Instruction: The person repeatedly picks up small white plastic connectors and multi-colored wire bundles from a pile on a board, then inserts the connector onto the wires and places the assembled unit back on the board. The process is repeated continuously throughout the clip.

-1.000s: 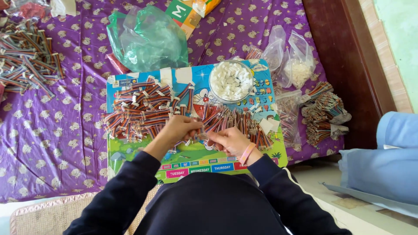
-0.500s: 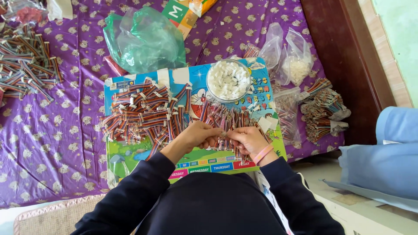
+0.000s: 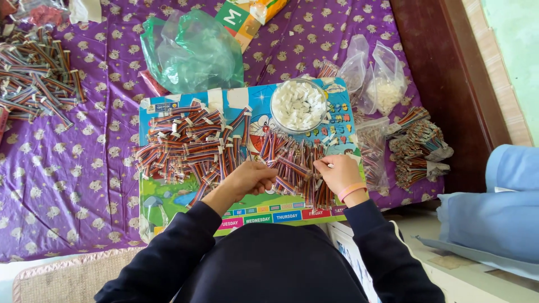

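A colourful cartoon board [image 3: 168, 202] lies on a purple patterned cloth and carries heaps of short multicoloured ribbon cables with white connectors [image 3: 185, 143]. My left hand [image 3: 247, 178] rests on the board with its fingers curled around one cable from the middle heap [image 3: 292, 160]. Close to its right, my right hand [image 3: 337, 173], with a pink wristband, pinches the other end of a cable between thumb and fingers. A round clear bowl of small white connector housings [image 3: 298, 105] stands at the board's far edge, just beyond both hands.
A crumpled green plastic bag [image 3: 191, 53] lies behind the board. More cables are heaped at the far left [image 3: 36, 76]. Clear bags [image 3: 376, 84] and bundled cables [image 3: 418, 146] sit on the right near a dark wooden edge [image 3: 449, 84]. A blue cushion [image 3: 499, 207] lies at the right.
Both hands have shifted a little to the right over the middle heap and drawn slightly apart, still working on a cable. The view has shifted slightly.
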